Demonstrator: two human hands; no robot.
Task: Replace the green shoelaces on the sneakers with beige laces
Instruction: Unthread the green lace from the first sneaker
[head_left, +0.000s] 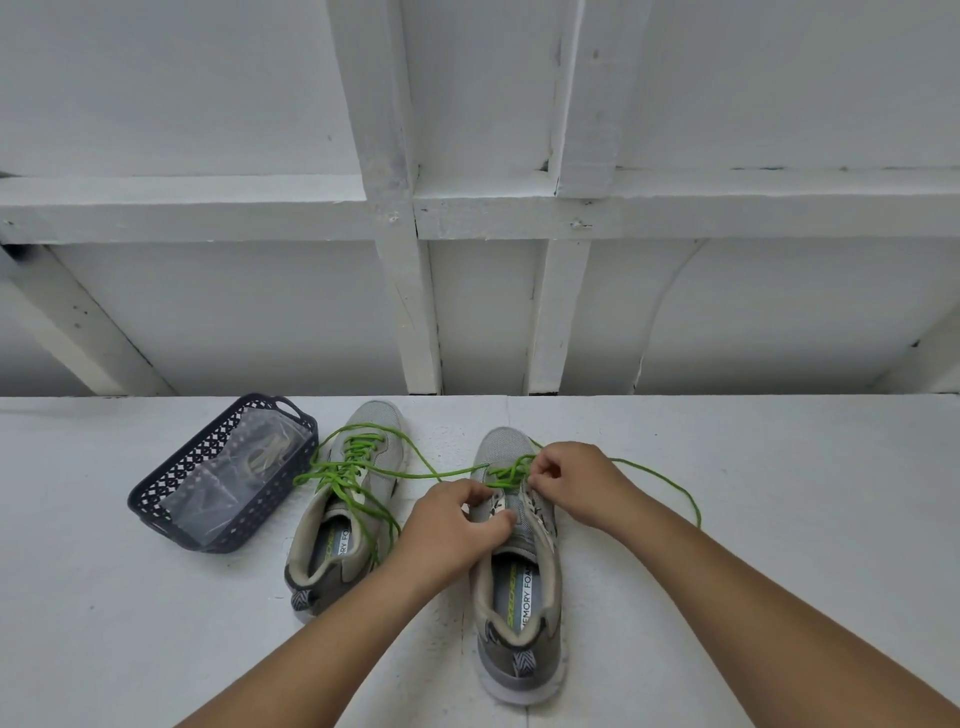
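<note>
Both of my hands work the right-hand grey mesh sneaker (519, 545), whose long axis runs six to twelve o'clock. My right hand (571, 480) pinches the bright green shoelace (506, 474) at the crossings toward twelve; my left hand (452, 525), curled, grips the tongue just at six of them.

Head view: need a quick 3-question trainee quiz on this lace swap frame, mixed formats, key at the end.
1. True or false: the right sneaker has already lost all of its green lace.
2. Multiple choice: the clear bag of beige laces lies A) in the dark basket, B) inside the left sneaker, C) in the left hand.
3. Which hand pinches the green lace at the eyelets?

Key: 1 false; 2 A; 3 the right hand.
</note>
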